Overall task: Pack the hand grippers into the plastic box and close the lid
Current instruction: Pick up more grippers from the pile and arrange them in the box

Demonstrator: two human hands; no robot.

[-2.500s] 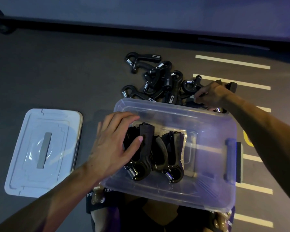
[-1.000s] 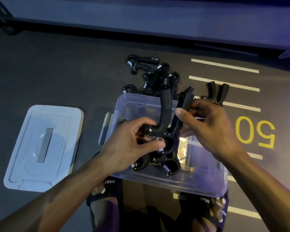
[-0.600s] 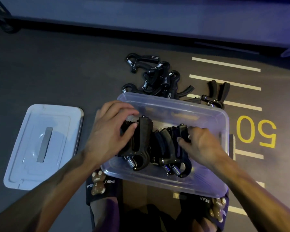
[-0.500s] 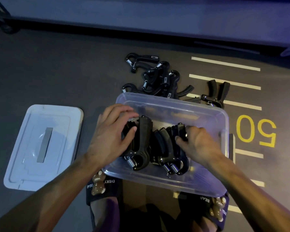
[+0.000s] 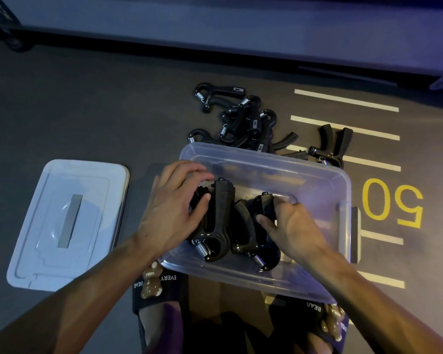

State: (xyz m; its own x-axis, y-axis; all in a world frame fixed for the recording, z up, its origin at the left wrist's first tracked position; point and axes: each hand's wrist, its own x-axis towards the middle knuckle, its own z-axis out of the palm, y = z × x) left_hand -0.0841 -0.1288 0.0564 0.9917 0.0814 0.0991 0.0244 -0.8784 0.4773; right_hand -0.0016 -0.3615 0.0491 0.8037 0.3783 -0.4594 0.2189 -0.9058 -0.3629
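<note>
Both my hands are inside the clear plastic box (image 5: 317,180) at frame centre. Left hand (image 5: 172,208) fingers curled over the left hand gripper (image 5: 221,215), pressing it down. Right hand (image 5: 290,226) pinching the handle of the right hand gripper (image 5: 262,208). Both grippers lie on the box bottom, springs toward me. Loose pile of hand grippers (image 5: 243,121) on the floor just above the box; one more gripper (image 5: 333,146) upper right. Lid (image 5: 69,223) flat on the floor, left of frame, off the box.

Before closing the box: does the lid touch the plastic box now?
Apart. The head view shows bare floor between the lid and the plastic box.
</note>
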